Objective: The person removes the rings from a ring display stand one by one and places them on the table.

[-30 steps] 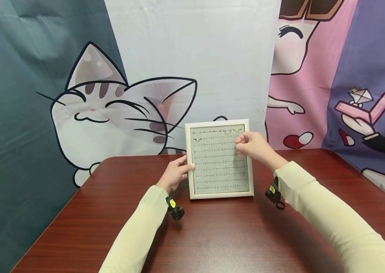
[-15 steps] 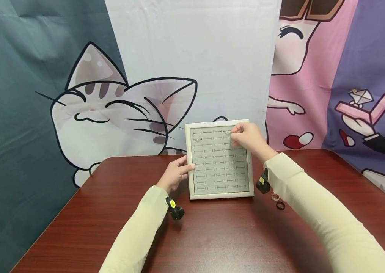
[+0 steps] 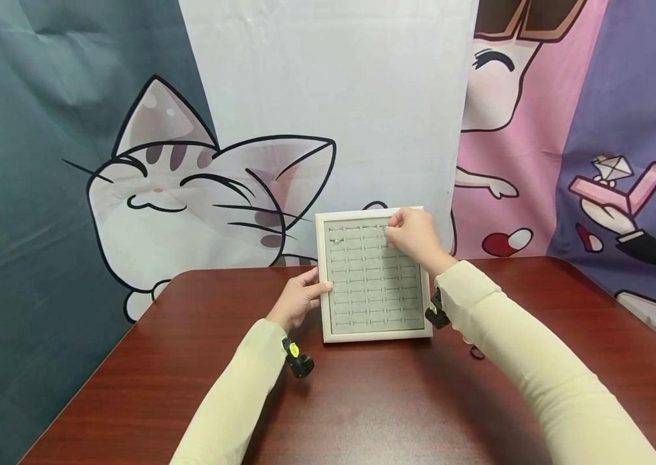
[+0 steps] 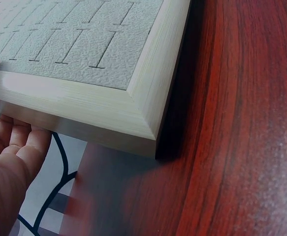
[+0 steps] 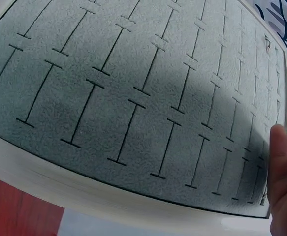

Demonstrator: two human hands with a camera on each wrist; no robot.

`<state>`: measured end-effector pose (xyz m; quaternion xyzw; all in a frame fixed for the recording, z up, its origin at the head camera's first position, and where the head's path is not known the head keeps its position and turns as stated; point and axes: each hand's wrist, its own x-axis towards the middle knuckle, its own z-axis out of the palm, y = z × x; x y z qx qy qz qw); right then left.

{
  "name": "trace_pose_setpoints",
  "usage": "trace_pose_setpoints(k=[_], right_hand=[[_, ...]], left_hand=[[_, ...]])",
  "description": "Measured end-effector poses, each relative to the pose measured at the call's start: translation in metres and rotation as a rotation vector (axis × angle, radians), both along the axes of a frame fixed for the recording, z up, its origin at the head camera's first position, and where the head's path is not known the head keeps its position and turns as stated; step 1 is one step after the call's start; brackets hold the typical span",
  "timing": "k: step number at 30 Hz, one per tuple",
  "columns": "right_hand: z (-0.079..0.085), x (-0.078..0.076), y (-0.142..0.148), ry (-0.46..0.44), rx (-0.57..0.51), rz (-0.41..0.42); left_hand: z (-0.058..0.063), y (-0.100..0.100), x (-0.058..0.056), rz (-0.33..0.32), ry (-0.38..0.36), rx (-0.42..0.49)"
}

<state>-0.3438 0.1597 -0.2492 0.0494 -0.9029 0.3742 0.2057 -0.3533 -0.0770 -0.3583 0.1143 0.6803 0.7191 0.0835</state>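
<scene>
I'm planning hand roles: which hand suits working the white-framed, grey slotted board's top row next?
Probably the right hand: it's at the top row, while the left hand grips the board by its left edge.

Left hand [image 3: 297, 299] partly behind frame [image 3: 377, 336]

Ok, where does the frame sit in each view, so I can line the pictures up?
Head: just right of centre, the frame stands on the table, the left grip holding its left side.
Left wrist: the frame fills the upper left, one corner pointing down.
Right wrist: one side of the frame slants across the bottom, another runs down the right.
Shared landmark: the grey slotted pad inside it.
</scene>
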Motion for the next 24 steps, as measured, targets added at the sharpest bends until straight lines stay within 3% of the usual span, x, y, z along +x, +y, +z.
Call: trace_pose_setpoints(k=[11, 24], right_hand=[[0.0017, -0.0004, -0.0064, 0.035, 0.124, -0.012], [-0.0016, 0.0008, -0.0046, 0.069, 0.108, -0.015]], left_hand=[[0.0003, 0.0001, 0.0006, 0.000, -0.004, 0.006], [0.0004, 0.0004, 0.0008, 0.001, -0.003, 0.013]])
